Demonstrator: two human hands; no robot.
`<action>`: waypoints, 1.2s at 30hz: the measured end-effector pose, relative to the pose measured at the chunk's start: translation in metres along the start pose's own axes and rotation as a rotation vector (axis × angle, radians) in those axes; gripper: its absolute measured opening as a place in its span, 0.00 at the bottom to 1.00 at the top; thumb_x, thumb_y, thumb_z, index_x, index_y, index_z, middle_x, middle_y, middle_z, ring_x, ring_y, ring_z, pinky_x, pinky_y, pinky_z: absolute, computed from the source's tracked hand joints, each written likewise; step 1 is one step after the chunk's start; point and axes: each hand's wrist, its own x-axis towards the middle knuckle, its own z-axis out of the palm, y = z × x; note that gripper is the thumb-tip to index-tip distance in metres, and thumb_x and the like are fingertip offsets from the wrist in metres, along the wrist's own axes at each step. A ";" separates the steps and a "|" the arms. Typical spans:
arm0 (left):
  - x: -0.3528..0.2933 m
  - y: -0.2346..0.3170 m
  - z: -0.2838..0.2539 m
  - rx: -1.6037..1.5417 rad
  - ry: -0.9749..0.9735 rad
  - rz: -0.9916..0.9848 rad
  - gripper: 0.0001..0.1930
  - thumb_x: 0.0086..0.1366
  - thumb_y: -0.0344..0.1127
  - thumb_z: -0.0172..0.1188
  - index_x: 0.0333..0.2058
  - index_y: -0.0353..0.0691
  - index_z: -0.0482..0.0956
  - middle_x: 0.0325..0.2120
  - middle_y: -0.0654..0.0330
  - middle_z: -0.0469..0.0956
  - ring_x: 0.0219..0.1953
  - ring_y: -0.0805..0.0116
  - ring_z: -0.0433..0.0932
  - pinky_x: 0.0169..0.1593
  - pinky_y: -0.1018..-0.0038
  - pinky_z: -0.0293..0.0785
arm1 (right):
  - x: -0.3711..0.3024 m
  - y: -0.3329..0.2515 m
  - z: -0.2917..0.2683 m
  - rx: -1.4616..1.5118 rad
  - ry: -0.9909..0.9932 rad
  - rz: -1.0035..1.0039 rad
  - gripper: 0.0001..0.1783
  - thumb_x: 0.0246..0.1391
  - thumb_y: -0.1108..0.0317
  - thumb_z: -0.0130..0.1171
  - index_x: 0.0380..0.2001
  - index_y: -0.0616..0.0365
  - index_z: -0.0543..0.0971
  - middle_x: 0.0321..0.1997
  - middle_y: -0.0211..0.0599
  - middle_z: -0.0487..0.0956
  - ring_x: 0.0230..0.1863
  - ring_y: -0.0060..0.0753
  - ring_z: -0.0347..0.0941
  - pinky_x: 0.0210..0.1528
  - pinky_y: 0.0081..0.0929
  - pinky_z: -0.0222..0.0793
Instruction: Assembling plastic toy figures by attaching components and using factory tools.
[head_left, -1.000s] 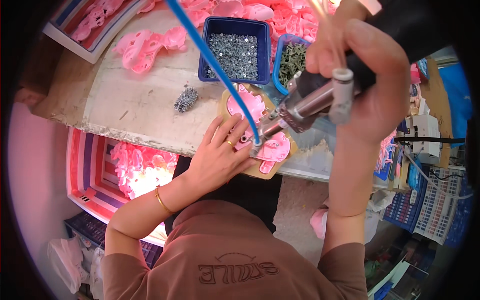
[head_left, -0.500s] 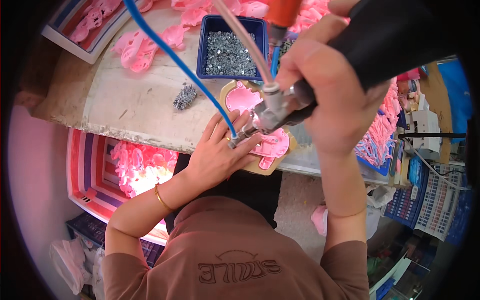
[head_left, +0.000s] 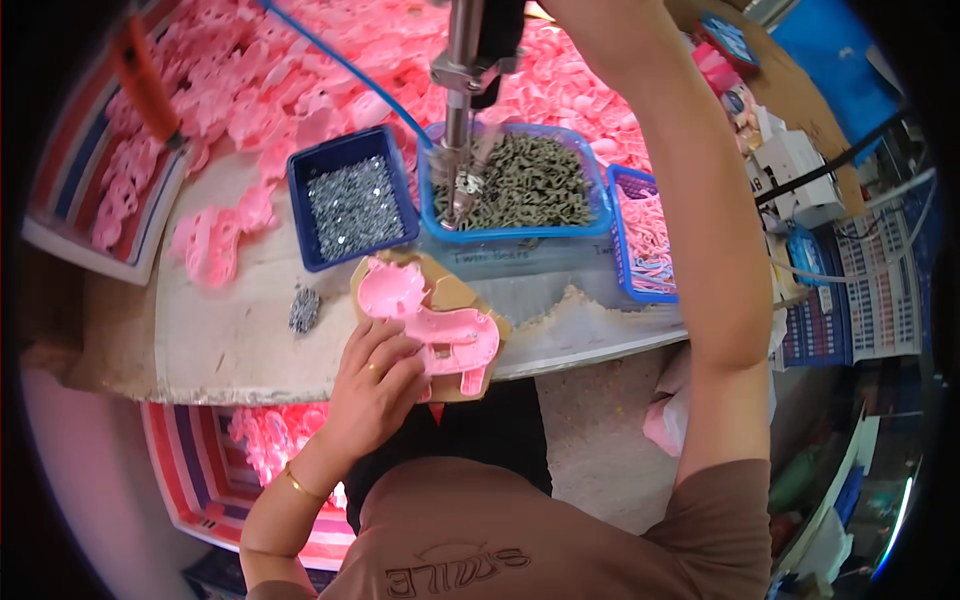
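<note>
Left hand (head_left: 375, 385) lies flat, fingers spread over the pink animal-shaped plastic shell (head_left: 432, 335), pinning it on its tan cardboard jig (head_left: 490, 325) right at the near edge of the workbench (head_left: 220, 340). The right arm is lifted high, its hand cut off at the top of the view, so I can't tell its grip, though it seems to carry the powered screwdriver (head_left: 462, 110), which hangs tip-down over the clear blue bin of dark small parts (head_left: 530, 185). Beside that, toward the left edge, sits the dark blue tray of silver screws (head_left: 350, 200); a small loose heap of screws (head_left: 304, 308) lies just left of the jig. By my read, this is the pause between fastenings: driver off the piece. The next move calls for lowering the tip squarely onto a hole in the shell while that left palm keeps it from shifting
</note>
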 end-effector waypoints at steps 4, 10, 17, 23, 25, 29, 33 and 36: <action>0.011 0.003 -0.067 -0.296 -0.022 0.001 0.11 0.48 0.27 0.69 0.30 0.38 0.78 0.33 0.58 0.76 0.39 0.54 0.76 0.45 0.60 0.71 | 0.032 0.008 -0.031 -0.071 -0.288 0.060 0.38 0.59 0.37 0.58 0.50 0.65 0.70 0.39 0.34 0.77 0.39 0.26 0.75 0.45 0.23 0.70; -0.032 0.015 -0.181 -0.086 -0.548 -0.571 0.09 0.51 0.36 0.69 0.25 0.37 0.82 0.22 0.58 0.78 0.25 0.57 0.76 0.30 0.65 0.71 | -0.052 0.205 -0.189 -1.229 -0.330 0.347 0.15 0.58 0.72 0.54 0.48 0.49 0.80 0.47 0.40 0.81 0.47 0.41 0.79 0.45 0.38 0.75; -0.050 0.008 -0.159 0.042 -0.438 -0.589 0.24 0.57 0.41 0.69 0.50 0.36 0.77 0.40 0.50 0.79 0.44 0.49 0.76 0.52 0.61 0.71 | -0.085 0.233 -0.193 -1.393 -0.473 0.267 0.19 0.50 0.73 0.59 0.47 0.51 0.77 0.47 0.43 0.80 0.49 0.51 0.77 0.47 0.44 0.74; 0.016 0.011 -0.103 -0.189 -0.484 -0.264 0.23 0.57 0.35 0.68 0.52 0.39 0.77 0.46 0.51 0.79 0.46 0.49 0.78 0.50 0.61 0.74 | -0.080 0.171 -0.183 -1.174 0.010 0.287 0.17 0.56 0.56 0.65 0.41 0.56 0.79 0.33 0.42 0.82 0.35 0.43 0.80 0.36 0.40 0.73; 0.035 0.017 -0.076 -0.243 -0.417 -0.150 0.24 0.57 0.33 0.69 0.52 0.40 0.77 0.49 0.51 0.78 0.47 0.50 0.78 0.50 0.62 0.75 | -0.087 0.152 -0.167 -0.973 -0.103 0.404 0.15 0.57 0.56 0.65 0.39 0.56 0.80 0.31 0.38 0.82 0.33 0.35 0.79 0.34 0.35 0.73; 0.069 0.031 -0.016 -0.293 -0.120 -0.034 0.30 0.53 0.26 0.71 0.56 0.41 0.74 0.58 0.48 0.71 0.46 0.51 0.79 0.48 0.64 0.79 | -0.132 0.106 -0.094 -0.349 -0.433 0.754 0.11 0.59 0.59 0.63 0.36 0.56 0.82 0.28 0.28 0.81 0.27 0.17 0.75 0.27 0.22 0.70; 0.087 0.036 0.024 -0.302 0.001 0.085 0.29 0.52 0.25 0.71 0.54 0.40 0.74 0.54 0.50 0.74 0.44 0.52 0.80 0.44 0.64 0.80 | -0.172 0.071 -0.058 -0.088 -0.463 0.831 0.15 0.62 0.57 0.60 0.31 0.59 0.81 0.22 0.31 0.79 0.21 0.19 0.75 0.22 0.23 0.68; 0.086 0.036 0.029 -0.307 0.122 0.176 0.27 0.53 0.24 0.71 0.52 0.38 0.75 0.48 0.51 0.78 0.41 0.54 0.81 0.40 0.66 0.80 | -0.169 0.068 -0.056 -0.052 -0.568 0.926 0.23 0.64 0.52 0.56 0.25 0.63 0.78 0.19 0.34 0.78 0.19 0.24 0.77 0.19 0.26 0.69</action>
